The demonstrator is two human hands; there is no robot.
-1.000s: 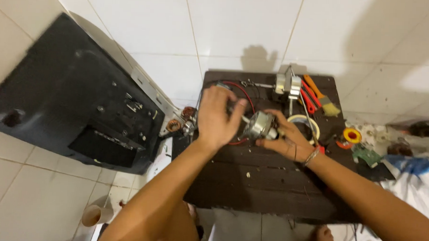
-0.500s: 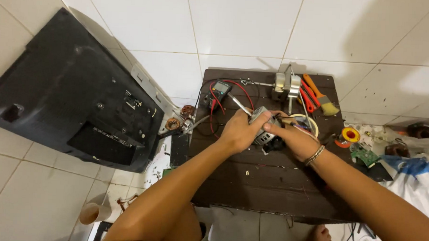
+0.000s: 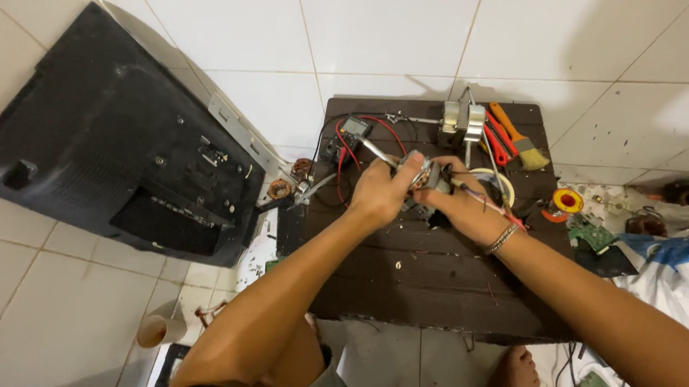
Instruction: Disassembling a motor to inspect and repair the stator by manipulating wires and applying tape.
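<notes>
motor [image 3: 429, 177] now lower, prob. gripped btwn fingers [image 3: 406, 169].

Small motor [image 3: 429, 177] mostly hidden by both hands' fingers [image 3: 406, 169]; black panel [image 3: 94, 154] cut off at left edge; parts at right edge too small to tell.

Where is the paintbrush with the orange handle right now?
In the head view, the paintbrush lies at the far right corner of the dark wooden table, beside the red pliers.
</notes>
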